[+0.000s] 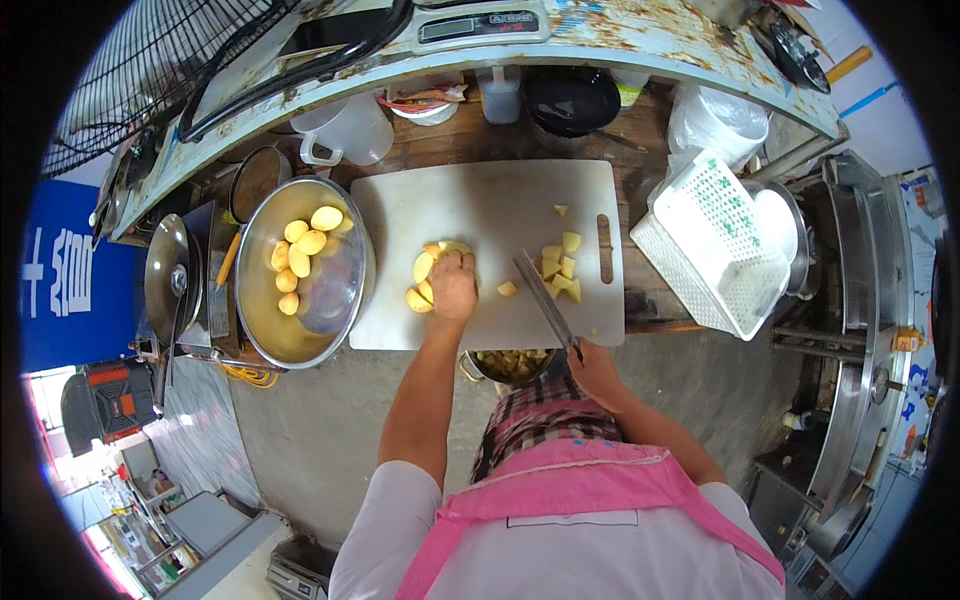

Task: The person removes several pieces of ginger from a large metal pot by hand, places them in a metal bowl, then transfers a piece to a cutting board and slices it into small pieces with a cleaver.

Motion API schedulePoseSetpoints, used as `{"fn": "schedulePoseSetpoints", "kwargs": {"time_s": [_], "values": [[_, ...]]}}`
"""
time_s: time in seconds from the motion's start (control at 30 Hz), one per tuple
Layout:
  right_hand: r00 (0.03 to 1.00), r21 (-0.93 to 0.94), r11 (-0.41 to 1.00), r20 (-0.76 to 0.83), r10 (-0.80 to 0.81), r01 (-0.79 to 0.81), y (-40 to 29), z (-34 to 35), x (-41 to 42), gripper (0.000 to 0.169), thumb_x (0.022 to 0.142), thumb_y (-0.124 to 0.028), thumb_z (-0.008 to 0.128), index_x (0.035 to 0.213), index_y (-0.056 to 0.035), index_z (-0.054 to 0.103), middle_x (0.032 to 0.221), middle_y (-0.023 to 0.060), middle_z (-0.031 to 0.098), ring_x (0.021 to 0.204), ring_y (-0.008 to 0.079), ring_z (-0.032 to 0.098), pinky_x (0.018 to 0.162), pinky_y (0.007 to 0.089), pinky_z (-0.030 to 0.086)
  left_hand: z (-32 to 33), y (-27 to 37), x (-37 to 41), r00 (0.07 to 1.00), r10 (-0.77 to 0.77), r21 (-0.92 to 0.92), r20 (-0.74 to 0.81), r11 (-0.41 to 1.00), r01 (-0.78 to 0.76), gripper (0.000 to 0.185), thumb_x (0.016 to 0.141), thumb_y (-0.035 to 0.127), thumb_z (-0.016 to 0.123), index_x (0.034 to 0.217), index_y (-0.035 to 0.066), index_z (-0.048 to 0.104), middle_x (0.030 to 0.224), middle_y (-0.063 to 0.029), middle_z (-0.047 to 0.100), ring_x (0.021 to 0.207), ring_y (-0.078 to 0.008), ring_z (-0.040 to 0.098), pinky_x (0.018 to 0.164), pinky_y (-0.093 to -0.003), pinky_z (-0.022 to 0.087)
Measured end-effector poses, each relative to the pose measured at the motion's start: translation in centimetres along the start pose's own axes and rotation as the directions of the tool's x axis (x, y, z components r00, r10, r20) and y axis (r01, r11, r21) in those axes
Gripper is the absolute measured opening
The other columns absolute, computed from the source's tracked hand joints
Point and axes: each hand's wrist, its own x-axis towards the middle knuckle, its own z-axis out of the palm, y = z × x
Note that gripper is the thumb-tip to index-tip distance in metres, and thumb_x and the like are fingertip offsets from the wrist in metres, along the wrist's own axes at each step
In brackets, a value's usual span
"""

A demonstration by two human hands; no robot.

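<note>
My left hand (454,286) rests over a small group of peeled potato halves (422,266) on the white cutting board (487,195). Its fingers curl downward, and what lies under them is hidden. In my right hand (596,371) is the handle of a kitchen knife (544,298), its blade slanting up and left across the board. Right of the blade sits a cluster of cut potato chunks (559,266). A single potato chunk (507,288) lies just left of it. Below the board's near edge, a pot (470,366) holds many potato chunks.
A large metal basin (360,255) with several peeled potatoes (298,262) stands left of the board. White plastic baskets (675,247) are stacked at the right. A rusty shelf (630,37) carrying a digital scale (480,26) overhangs the back, above a black bowl (571,101) and a plastic jug (360,131).
</note>
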Motion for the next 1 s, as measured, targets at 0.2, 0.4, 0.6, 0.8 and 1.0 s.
{"fn": "schedulePoseSetpoints", "kwargs": {"time_s": [0.2, 0.4, 0.6, 0.8, 1.0], "values": [[0.997, -0.035, 0.998, 0.058, -0.056, 0.058, -0.4, -0.7, -1.1, 0.02, 0.089, -0.016, 0.053, 0.094, 0.0019, 0.058, 0.076, 0.0242, 0.06, 0.071, 0.0431, 0.059, 0.064, 0.0514, 0.045, 1.0, 4.6, -7.1, 0.969, -0.2, -0.311, -0.144, 0.939, 0.147, 0.018, 0.077, 0.004, 0.06, 0.094, 0.003, 0.057, 0.096, -0.0168, 0.056, 0.088, -0.0373, 0.054, 0.077, -0.045, 0.045], [0.969, -0.148, 0.979, 0.225, -0.102, 0.137, -2.3, -0.8, -1.9, 0.026, 0.091, -0.02, 0.048, 0.102, 0.0017, 0.056, 0.08, 0.0236, 0.061, 0.074, 0.0428, 0.059, 0.066, 0.0512, 0.047, 1.9, 4.2, -9.6, 0.966, -0.214, -0.39, -0.143, 0.91, 0.144, 0.024, 0.078, 0.002, 0.062, 0.102, 0.005, 0.058, 0.1, -0.0172, 0.057, 0.096, -0.0387, 0.053, 0.083, -0.0461, 0.044], [0.957, -0.167, 0.98, 0.283, -0.059, 0.11, -3.8, -0.6, -1.5, 0.022, 0.089, -0.018, 0.047, 0.096, 0.0019, 0.054, 0.079, 0.0254, 0.062, 0.075, 0.0429, 0.061, 0.067, 0.0536, 0.047, 1.3, 3.6, -8.8, 0.979, -0.173, -0.406, -0.109, 0.907, 0.115, 0.022, 0.073, -0.003, 0.06, 0.093, 0.003, 0.057, 0.091, -0.0163, 0.057, 0.087, -0.0377, 0.055, 0.076, -0.0444, 0.046], [0.953, -0.209, 0.973, 0.302, -0.036, 0.103, -1.8, 1.9, 0.4, 0.022, 0.088, -0.019, 0.05, 0.089, 0.0031, 0.053, 0.078, 0.0283, 0.061, 0.076, 0.0444, 0.061, 0.065, 0.0541, 0.047, 2.0, 3.3, -8.9, 0.967, -0.242, -0.38, -0.073, 0.904, 0.197, 0.021, 0.076, 0.0, 0.06, 0.095, 0.005, 0.058, 0.092, -0.0149, 0.057, 0.086, -0.0361, 0.056, 0.074, -0.0438, 0.047], [1.0, -0.092, 0.995, -0.001, -0.03, 0.029, 0.5, 1.6, 0.9, 0.021, 0.089, -0.016, 0.052, 0.087, 0.0055, 0.054, 0.073, 0.0269, 0.059, 0.07, 0.0463, 0.057, 0.062, 0.053, 0.044, 2.8, 5.2, -7.0, 0.98, -0.199, -0.54, 0.019, 0.823, 0.177, 0.033, 0.076, 0.005, 0.061, 0.109, 0.004, 0.059, 0.102, -0.0175, 0.057, 0.089, -0.0374, 0.056, 0.077, -0.0424, 0.049]]}}
